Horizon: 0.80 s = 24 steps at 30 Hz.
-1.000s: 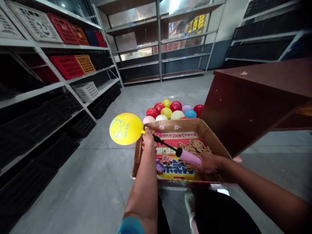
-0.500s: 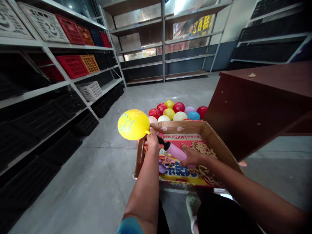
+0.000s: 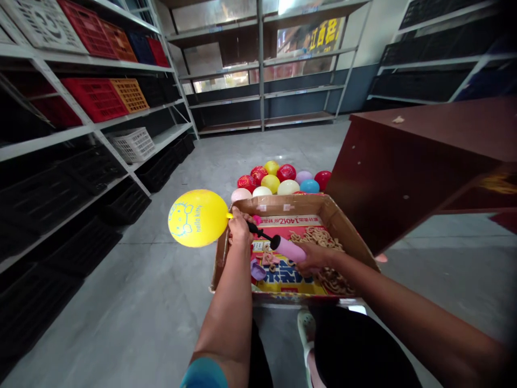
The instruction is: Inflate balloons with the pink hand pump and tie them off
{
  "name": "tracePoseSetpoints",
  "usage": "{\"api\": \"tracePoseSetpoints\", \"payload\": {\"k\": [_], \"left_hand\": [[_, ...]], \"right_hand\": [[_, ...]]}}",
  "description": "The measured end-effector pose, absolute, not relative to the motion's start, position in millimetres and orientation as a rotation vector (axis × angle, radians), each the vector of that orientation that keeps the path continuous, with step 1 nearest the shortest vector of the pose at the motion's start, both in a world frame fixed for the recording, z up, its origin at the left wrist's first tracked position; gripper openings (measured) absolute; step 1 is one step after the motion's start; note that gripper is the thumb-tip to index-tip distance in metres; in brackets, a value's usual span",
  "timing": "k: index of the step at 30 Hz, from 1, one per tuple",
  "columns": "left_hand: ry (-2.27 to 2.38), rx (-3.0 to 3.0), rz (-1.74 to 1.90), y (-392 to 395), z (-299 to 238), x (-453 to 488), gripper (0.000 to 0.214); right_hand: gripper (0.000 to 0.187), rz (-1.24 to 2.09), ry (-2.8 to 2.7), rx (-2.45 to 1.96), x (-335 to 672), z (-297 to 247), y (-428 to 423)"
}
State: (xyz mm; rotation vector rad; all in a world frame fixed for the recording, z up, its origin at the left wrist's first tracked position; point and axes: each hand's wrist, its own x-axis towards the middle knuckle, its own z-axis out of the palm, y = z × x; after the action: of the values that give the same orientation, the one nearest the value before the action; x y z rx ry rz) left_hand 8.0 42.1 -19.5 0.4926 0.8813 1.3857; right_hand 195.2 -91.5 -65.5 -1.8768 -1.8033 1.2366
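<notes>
A yellow balloon (image 3: 198, 218) printed with "hello kitty" points left from my left hand (image 3: 239, 226). My left hand is closed around its neck and the black end of a balloon pump, so the joint between them is hidden. The pump's pink barrel (image 3: 290, 249) lies in the closed grip of my right hand (image 3: 313, 257). Between both hands, the black rod (image 3: 262, 234) is drawn out of the barrel. Below is an open cardboard box (image 3: 285, 202) with a tangle of beige uninflated balloons (image 3: 313, 237) and a limp purple balloon (image 3: 257, 270).
Several inflated balloons (image 3: 270, 184) lie on the floor behind the box. A dark red table (image 3: 355, 178) stands close on the right. Shelving with crates (image 3: 95, 99) lines the left side, and a metal rack (image 3: 261, 64) stands at the back.
More of the black rod shows between my hands now. The yellow balloon looks bigger and has shifted left and slightly down. The whole view has also shifted a little.
</notes>
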Motion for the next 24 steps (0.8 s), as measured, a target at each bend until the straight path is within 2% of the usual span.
{"api": "tracePoseSetpoints", "payload": {"k": [3,8,12,16,20,24], "left_hand": [[0.887,0.515,1.357,41.0,-21.8,11.0,0.041],[0.926,0.501,1.391,39.2,-22.3,13.9,0.04],[0.955,0.526,1.328,32.5,-20.6,18.7,0.042],[0.95,0.572,1.299,24.9,-19.9,22.8,0.043],[0.922,0.6,1.237,23.8,-20.9,23.4,0.04],[0.907,0.591,1.3,35.2,-24.3,12.8,0.043]], "right_hand": [[0.054,1.312,-1.87,-1.706,184.3,-67.0,-75.2],[0.06,1.254,-1.874,-1.632,173.0,-70.7,-63.3],[0.07,1.196,-1.758,-1.411,156.1,-66.9,-61.2],[0.05,0.978,-1.665,-1.26,133.5,-60.3,-54.5],[0.03,0.968,-1.641,-1.354,124.2,-61.2,-50.3],[0.026,0.93,-1.706,-1.47,129.4,-69.5,-53.3]]}}
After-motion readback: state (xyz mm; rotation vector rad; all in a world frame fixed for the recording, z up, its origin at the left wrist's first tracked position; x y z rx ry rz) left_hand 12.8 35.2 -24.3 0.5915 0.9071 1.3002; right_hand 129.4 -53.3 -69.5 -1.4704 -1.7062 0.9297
